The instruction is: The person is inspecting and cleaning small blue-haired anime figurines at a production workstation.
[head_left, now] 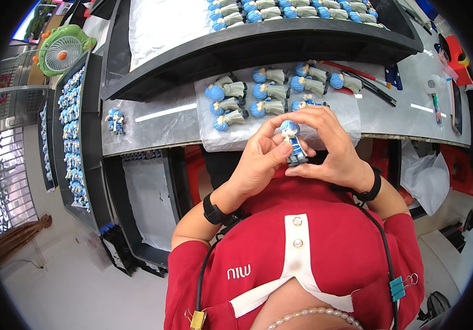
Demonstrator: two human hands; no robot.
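A small blue-haired figurine (296, 149) stands upright between my two hands, in front of the table edge. My left hand (263, 149) pinches it from the side, with the thumb across its body. Around its other side curves my right hand (335, 140), index finger arched over the head and thumb by the feet. Just beyond my hands, several similar figurines (265, 91) lie on their sides in rows on a white sheet (209, 129). One of them, partly covered by my right hand, lies nearest to my fingers.
A large black tray (258, 54) holding rows of figurines spans the table's back. Black racks (85, 143) with more figurines stand at the left, near a green fan (63, 52). A red brush (357, 74) and black pen-like tools (371, 89) lie right. A lone figurine (115, 121) sits left.
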